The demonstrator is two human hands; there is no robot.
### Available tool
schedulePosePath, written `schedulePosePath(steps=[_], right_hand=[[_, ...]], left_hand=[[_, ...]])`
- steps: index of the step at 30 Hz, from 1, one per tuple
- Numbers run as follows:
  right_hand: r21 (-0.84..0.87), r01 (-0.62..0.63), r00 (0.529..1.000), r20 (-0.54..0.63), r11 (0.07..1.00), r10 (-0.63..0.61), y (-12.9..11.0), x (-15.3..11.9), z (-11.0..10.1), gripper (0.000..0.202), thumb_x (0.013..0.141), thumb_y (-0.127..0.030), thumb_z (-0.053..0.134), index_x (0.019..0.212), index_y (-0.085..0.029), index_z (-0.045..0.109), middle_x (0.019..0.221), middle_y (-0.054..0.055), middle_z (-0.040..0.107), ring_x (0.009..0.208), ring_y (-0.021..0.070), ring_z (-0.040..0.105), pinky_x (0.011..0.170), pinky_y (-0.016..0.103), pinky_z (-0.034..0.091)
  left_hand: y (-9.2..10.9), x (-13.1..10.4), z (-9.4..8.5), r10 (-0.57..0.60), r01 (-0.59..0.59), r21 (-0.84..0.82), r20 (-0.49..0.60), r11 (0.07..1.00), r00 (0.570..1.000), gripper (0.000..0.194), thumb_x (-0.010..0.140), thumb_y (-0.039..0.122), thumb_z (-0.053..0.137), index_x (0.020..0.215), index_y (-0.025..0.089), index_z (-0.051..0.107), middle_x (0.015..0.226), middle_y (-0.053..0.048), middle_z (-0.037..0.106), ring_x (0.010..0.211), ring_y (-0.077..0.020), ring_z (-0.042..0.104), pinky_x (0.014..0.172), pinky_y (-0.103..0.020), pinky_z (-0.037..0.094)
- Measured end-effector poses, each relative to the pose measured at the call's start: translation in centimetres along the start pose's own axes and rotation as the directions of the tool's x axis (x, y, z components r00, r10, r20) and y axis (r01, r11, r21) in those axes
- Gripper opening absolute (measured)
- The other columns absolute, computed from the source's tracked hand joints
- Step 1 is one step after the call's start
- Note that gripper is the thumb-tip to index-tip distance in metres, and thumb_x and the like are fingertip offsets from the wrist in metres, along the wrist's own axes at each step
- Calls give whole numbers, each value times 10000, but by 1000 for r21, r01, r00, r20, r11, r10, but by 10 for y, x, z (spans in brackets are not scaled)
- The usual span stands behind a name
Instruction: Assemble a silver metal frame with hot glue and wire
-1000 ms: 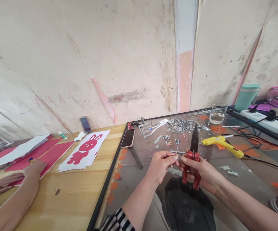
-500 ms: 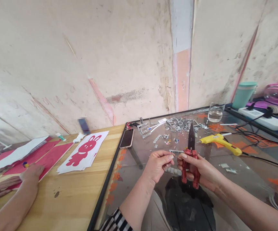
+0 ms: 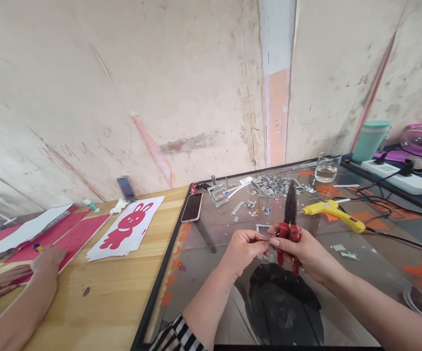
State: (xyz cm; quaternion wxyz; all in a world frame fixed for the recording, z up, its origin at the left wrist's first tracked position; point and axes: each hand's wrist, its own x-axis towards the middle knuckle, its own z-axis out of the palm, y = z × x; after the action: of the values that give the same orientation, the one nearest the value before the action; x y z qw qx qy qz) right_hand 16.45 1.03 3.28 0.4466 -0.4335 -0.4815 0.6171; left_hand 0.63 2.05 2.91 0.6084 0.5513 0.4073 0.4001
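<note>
Over the glass tabletop, my right hand [image 3: 302, 251] is wrapped round red-handled pliers [image 3: 290, 209], whose dark jaws point up and away from me. Its thumb and forefinger also pinch toward a small thin piece, too small to name. My left hand [image 3: 249, 251] has thumb and fingertips closed together on the other side of that piece, almost touching the right fingertips. Just behind the hands lies a pale flat strip [image 3: 264, 227], partly covered by fingers. Farther back is a heap of small silvery pieces [image 3: 273, 187].
A yellow glue gun [image 3: 335, 214] with a black cord lies to the right, near a glass of water [image 3: 327, 168] and a white power strip [image 3: 401, 176]. At left are a phone [image 3: 192, 208], a paper with a red rabbit [image 3: 126, 226] and another person's hands [image 3: 48, 261] on red paper.
My hands have drawn closer together, fingertips nearly meeting at the small piece. The pliers have risen slightly in view. The other person's hands stay on the red paper.
</note>
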Motion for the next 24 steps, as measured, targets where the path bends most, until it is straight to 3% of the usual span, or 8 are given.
schedulePosePath(steps=[5,14,19,21,24], right_hand=[[-157,2,998,-60,988,-12,-2,0,-1,352,654,-463,649,841,-175,571,461,-57,476,385,76,415,300,180,267],[-136,-5,992,-123,991,-12,-1,1,5,256,636,-401,658,734,-189,556,401,-68,456,351,86,434,292,186,260],[-180,8,996,-88,984,-24,5,5,0,265,657,-428,643,758,-199,556,440,-70,460,371,91,441,335,208,283],[-245,48,990,-115,968,-78,8,9,-4,279,645,-442,650,764,-204,567,444,-66,459,388,98,429,362,226,302],[-384,196,951,-151,902,-271,11,12,-8,286,605,-436,681,747,-208,585,577,-22,546,483,111,454,456,249,363]], left_hand=[[-2,0,-1,75,-71,179,-17,981,997,212,670,326,636,682,117,671,560,-18,594,527,-102,497,552,-236,367],[-2,1,0,49,-42,69,-95,997,994,142,652,248,624,679,109,638,549,15,503,514,-66,385,506,-206,285],[2,-1,-1,92,-75,239,-63,968,994,155,686,256,577,675,110,628,551,16,479,512,-68,355,493,-204,272],[1,-2,-1,127,-98,343,-64,934,990,161,697,257,550,662,117,622,549,16,480,512,-74,362,492,-202,282],[-3,-2,2,185,-121,498,-81,858,980,177,705,233,505,630,125,624,538,15,483,518,-84,369,495,-201,285]])
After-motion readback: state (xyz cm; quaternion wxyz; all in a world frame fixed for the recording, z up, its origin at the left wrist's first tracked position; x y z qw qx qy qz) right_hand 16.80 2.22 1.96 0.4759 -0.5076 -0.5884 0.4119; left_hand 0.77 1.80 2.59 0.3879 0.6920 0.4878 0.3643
